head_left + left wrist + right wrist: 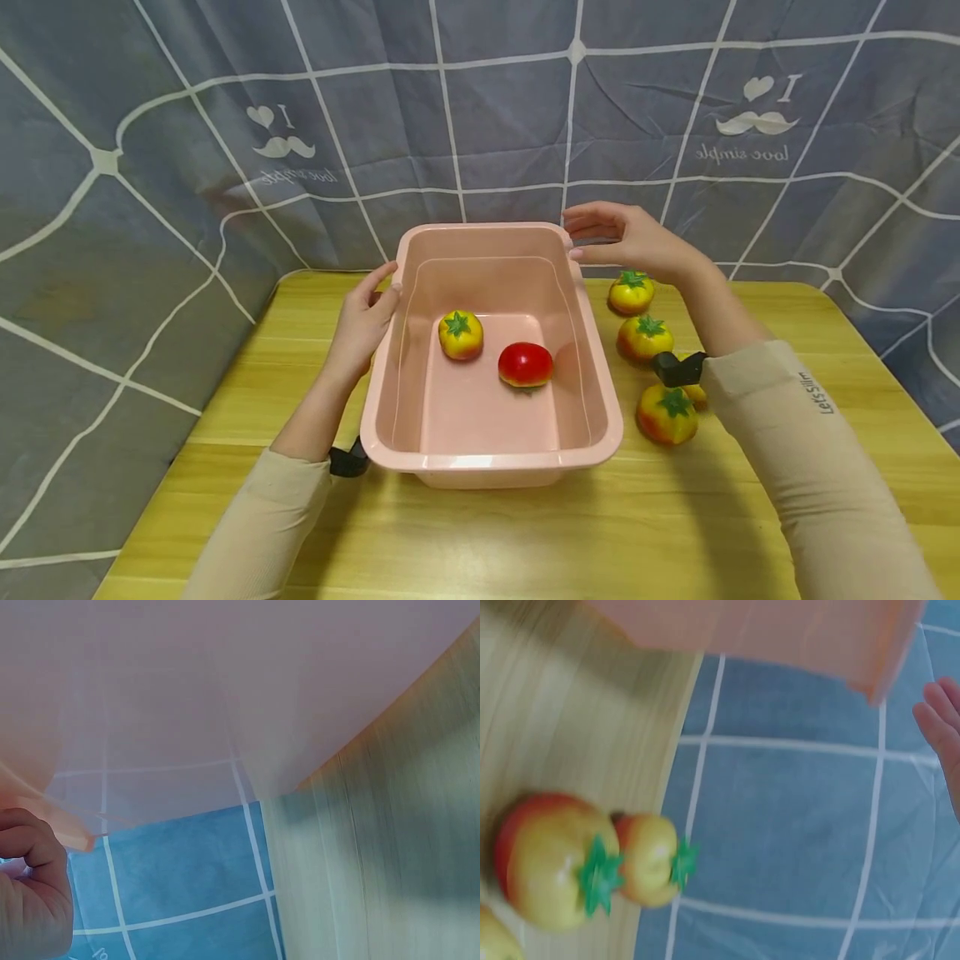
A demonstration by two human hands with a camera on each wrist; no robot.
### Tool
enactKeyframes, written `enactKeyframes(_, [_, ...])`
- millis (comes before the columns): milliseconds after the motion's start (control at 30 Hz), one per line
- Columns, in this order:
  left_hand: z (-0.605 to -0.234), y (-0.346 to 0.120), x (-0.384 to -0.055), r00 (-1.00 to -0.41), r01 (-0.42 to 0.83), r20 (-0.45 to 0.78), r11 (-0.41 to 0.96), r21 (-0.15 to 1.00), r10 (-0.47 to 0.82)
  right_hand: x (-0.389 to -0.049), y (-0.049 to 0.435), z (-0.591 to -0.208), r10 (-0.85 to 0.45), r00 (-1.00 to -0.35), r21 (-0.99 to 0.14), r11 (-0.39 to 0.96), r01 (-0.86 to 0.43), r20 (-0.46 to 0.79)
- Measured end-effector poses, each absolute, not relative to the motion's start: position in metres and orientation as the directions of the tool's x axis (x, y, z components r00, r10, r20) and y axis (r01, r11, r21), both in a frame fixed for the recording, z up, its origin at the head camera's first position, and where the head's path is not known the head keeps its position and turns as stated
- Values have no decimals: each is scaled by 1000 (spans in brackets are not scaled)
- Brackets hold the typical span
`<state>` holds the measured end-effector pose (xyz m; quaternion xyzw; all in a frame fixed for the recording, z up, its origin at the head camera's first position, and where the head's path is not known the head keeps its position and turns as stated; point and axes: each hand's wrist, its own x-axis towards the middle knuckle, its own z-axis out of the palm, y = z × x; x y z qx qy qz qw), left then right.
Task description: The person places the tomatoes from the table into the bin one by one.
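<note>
A pink plastic basin stands on the wooden table, holding a yellow-red tomato-like fruit with a green leafy top and a redder one lying tipped over. My left hand is at the basin's left rim, thumb and fingertips on its edge; the left wrist view shows these fingers bent beside the rim. By the far right corner, my right hand has its fingers extended and the thumb close to the rim. In the right wrist view, the fingers appear apart from the basin.
Several more yellow-red fruits with green tops lie right of the basin, including one at the back and one in front, partly under my right forearm. A grey-blue checked curtain hangs behind the table.
</note>
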<state>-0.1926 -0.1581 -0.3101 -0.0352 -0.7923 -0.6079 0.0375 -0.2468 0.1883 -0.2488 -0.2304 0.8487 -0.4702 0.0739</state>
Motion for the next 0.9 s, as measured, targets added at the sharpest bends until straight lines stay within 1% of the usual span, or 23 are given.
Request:
enactKeyframes(300, [-310, -156, -194, -994, 109, 112, 241, 964, 1, -231, 235, -246, -409, -910, -780, 546, -307, 72])
enactKeyframes(500, [-312, -156, -195, -994, 108, 112, 229, 967, -3, -217, 264, -250, -391, -919, -763, 578, -289, 52])
enactKeyframes(733, [-311, -154, -196, -994, 109, 113, 214, 971, -7, -198, 292, -266, -382, -924, -764, 588, -265, 26])
enactKeyframes(900, [-311, -153, -196, -994, 111, 114, 214, 970, 2, -188, 310, -284, -358, -934, -713, 649, -264, 20])
